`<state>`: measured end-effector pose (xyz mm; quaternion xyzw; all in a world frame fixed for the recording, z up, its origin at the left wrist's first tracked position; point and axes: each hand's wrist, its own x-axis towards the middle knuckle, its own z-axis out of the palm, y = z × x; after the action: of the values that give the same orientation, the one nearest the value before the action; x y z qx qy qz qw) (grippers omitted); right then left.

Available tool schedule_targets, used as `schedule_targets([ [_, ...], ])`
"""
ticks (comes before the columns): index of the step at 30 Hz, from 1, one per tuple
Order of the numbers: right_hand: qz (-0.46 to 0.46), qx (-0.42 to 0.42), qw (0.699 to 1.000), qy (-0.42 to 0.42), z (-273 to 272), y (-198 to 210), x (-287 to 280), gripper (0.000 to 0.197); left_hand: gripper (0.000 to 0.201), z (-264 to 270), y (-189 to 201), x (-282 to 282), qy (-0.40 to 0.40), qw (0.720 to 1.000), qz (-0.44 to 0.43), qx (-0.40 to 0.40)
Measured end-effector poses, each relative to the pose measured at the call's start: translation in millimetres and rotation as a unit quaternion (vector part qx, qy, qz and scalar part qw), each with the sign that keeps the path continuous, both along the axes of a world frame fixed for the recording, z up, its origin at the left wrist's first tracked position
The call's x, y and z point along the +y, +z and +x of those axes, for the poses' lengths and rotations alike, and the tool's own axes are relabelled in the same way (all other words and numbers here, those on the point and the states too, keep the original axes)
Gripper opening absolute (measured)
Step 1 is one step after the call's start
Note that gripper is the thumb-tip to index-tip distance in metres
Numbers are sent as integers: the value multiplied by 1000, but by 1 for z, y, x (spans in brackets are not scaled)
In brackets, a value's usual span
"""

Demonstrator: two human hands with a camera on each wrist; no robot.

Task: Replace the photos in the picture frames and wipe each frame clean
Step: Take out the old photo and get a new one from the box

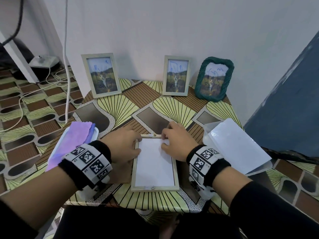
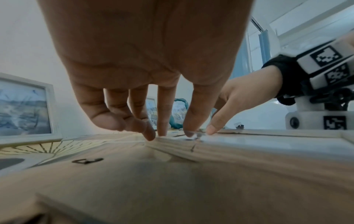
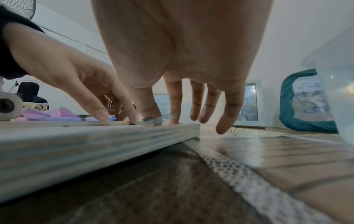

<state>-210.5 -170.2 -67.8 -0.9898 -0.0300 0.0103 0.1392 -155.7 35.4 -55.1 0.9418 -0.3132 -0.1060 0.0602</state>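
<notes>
A pale wooden frame (image 1: 136, 169) lies face down at the table's front middle, with a white sheet (image 1: 155, 166) inside its opening. My left hand (image 1: 138, 144) rests its fingertips (image 2: 162, 131) on the frame's far left corner. My right hand (image 1: 164, 140) touches the far right part of the top rail, thumb on the sheet, beside a small metal tab (image 1: 154, 134). Its fingertips (image 3: 151, 116) press on the rail; the other fingers hang loose. A brown backing board (image 1: 120, 173) lies under my left hand.
Three frames with scribbled-on photos stand against the wall: two pale wooden ones (image 1: 101, 75) (image 1: 176, 75) and a green woven one (image 1: 214, 79). A purple cloth (image 1: 72, 144) lies in a white tray at left. A clear container (image 1: 236, 145) of white sheets sits at right.
</notes>
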Motion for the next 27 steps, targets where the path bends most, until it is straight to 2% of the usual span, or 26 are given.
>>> schedule_targets([
  [6, -9, 15, 1000, 16, -17, 0, -5, 34, 23, -6, 4, -11, 15, 999, 32, 3],
  [12, 10, 8, 1000, 17, -27, 1, -9, 37, 39, -3, -3, -20, 39, 999, 33, -5],
  [19, 6, 21, 1000, -7, -25, 4, -5, 34, 38, -1, -12, -20, 34, 999, 22, -33],
  [27, 16, 41, 998, -41, -17, 12, -4, 37, 32, 4, -11, -19, 33, 999, 2, -23],
])
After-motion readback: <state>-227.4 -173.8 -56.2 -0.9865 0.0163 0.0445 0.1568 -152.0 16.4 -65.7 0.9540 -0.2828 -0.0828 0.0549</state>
